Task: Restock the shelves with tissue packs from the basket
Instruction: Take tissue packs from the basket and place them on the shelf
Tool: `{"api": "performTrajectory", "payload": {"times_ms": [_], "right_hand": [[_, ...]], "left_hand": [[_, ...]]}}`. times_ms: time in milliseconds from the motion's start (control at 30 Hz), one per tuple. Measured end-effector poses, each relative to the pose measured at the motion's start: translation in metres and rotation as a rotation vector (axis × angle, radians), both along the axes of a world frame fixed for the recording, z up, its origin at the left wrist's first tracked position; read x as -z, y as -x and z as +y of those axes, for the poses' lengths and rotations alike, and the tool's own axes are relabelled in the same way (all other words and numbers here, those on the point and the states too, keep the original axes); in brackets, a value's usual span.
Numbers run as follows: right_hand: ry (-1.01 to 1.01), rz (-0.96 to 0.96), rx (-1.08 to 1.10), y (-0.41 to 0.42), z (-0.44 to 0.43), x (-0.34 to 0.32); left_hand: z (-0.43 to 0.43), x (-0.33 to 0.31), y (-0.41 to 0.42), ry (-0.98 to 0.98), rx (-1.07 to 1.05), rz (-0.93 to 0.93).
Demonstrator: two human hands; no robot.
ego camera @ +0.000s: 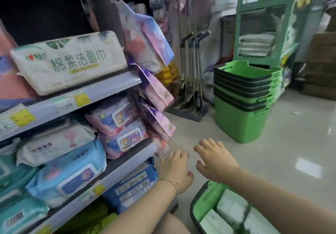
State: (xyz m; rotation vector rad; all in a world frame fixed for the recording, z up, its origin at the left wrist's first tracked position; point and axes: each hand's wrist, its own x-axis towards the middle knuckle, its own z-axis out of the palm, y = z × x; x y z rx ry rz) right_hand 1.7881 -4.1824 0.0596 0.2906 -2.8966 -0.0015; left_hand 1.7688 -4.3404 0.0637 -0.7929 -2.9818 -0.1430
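A green basket (203, 201) sits at the bottom right with white and pale green tissue packs (231, 210) inside. My left hand (175, 170), with a thin bracelet on the wrist, hovers beside the right end of the shelves (101, 88), fingers apart and empty. My right hand (216, 161) is stretched out above the floor just beyond the basket, fingers spread, holding nothing. The shelves carry a large white tissue pack (71, 60) on top, and pink-purple wipes packs (120, 126) and a blue wipes pack (69, 173) on the lower levels.
Pink and purple bags (156, 90) hang off the shelf end. A stack of green baskets (243, 99) stands on the tiled floor at the right. Long-handled dustpans (190, 73) lean behind it. A green rack (263, 24) holds folded cloths.
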Motion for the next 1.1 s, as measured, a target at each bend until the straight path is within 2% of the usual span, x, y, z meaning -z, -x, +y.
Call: {"api": "performTrajectory", "payload": {"times_ms": [233,467,633,833,1100], "right_hand": [[0.103,-0.203,0.155,-0.025,0.042,0.075],[0.185,-0.488,0.350,-0.051,0.055,0.147],[0.381,-0.767,0.470,-0.063,0.041,0.201],[0.688,-0.869,0.628,-0.073,0.014,0.253],[0.696,-0.867,0.756,-0.067,-0.009,0.281]], "left_hand": [[0.041,0.070,-0.006,0.028,0.029,-0.218],[0.054,0.121,-0.008,0.087,0.033,-0.445],[0.058,0.127,0.001,0.016,0.000,-0.491],[0.062,0.138,0.007,0.048,0.015,-0.473],[0.075,0.142,0.009,-0.008,0.022,-0.474]]}}
